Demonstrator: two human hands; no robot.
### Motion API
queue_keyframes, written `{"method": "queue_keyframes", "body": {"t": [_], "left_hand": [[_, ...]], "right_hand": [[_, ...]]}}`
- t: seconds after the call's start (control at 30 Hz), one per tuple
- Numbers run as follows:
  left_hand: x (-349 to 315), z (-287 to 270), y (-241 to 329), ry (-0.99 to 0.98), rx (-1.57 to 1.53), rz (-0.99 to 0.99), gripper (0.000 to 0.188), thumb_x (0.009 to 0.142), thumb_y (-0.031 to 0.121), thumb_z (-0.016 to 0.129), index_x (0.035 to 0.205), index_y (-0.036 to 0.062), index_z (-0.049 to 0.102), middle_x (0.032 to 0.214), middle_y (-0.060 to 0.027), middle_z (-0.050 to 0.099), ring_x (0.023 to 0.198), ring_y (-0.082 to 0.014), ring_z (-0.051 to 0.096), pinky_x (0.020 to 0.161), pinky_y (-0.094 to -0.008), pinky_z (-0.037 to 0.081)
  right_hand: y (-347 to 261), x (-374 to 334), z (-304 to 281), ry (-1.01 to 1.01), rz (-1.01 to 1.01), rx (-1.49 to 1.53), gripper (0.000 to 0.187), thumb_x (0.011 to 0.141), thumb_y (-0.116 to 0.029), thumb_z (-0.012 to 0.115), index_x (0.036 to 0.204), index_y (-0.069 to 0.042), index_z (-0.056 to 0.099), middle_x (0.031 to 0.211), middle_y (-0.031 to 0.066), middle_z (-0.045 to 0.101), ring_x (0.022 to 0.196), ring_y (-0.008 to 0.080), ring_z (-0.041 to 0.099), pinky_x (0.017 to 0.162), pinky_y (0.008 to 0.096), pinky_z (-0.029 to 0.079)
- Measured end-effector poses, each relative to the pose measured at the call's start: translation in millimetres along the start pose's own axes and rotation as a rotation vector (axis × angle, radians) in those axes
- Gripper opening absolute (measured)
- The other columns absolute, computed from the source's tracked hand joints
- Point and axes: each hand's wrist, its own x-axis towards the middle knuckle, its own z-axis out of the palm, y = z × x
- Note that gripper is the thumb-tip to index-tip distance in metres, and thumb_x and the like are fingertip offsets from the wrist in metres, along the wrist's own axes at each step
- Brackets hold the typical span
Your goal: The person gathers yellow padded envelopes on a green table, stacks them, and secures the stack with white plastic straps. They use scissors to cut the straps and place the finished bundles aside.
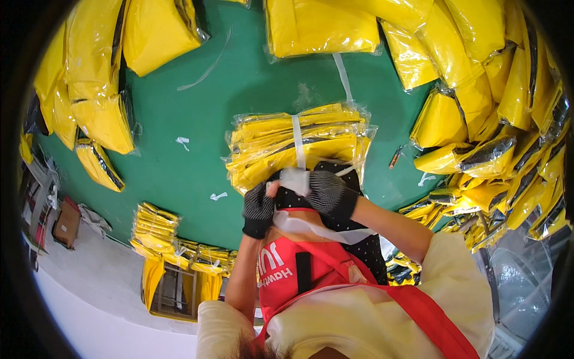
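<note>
Bundle (299, 146) lay just beyond your hands, long axis left-right | left hand (258, 210), right hand (330, 192) both pinched white strap (297, 179).

The near edge of the bundle (299, 146) is hidden behind both gloved hands (326, 190). The strap's (298, 143) end vanishes under the right glove. Packets (520, 90) right of the bundle run past the picture's rim.

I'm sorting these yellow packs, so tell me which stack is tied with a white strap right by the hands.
The stack of yellow packs in the middle of the green table, directly above both gloved hands. A white strap runs across it; the surrounding packs lie loose.
</note>
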Motion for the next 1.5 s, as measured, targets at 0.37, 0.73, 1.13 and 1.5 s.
{"method": "queue_keyframes", "body": {"t": [0.37,0.73,1.13,1.5], "left_hand": [[68.4,9.2,-30.6,-0.211,-0.189,-0.014,0.013,0.084,0.016,0.049,0.078,0.0061,0.055,0.066,0.0002,0.050,0.065,-0.0108,0.050,0.060,-0.0245,0.040],[102.8,7.2,14.1,0.121,0.365,0.254,0.027,0.079,0.029,0.059,0.079,0.0019,0.063,0.067,-0.0145,0.061,0.063,-0.0284,0.060,0.061,-0.0363,0.046],[173.8,17.5,-13.1,-0.109,0.309,-0.068,0.034,0.069,0.035,0.063,0.082,0.0038,0.066,0.077,-0.0185,0.062,0.072,-0.0336,0.060,0.065,-0.0375,0.047],[-19.5,-39.0,33.4,0.023,-0.314,-0.021,0.026,0.085,0.025,0.058,0.079,0.0005,0.063,0.070,-0.0047,0.062,0.062,-0.0104,0.055,0.058,-0.0262,0.044]], "right_hand": [[13.1,82.0,-21.5,0.008,-0.181,-0.454,0.019,0.073,-0.026,0.059,0.072,-0.008,0.060,0.080,0.0108,0.053,0.076,0.0290,0.053,0.064,0.0403,0.043],[113.3,104.3,-65.0,-0.209,0.538,-0.361,0.024,0.075,-0.026,0.055,0.088,-0.008,0.062,0.088,0.0198,0.061,0.082,0.0344,0.059,0.072,0.0386,0.048],[106.1,129.0,-69.5,-0.514,0.501,-0.170,0.055,0.067,-0.054,0.058,0.075,-0.001,0.065,0.077,0.0211,0.062,0.070,0.0339,0.058,0.068,0.0374,0.046],[78.2,99.4,-63.2,-0.179,0.376,-0.301,0.024,0.072,-0.030,0.055,0.077,-0.009,0.066,0.083,0.0151,0.063,0.078,0.0321,0.060,0.071,0.0402,0.047]]}}
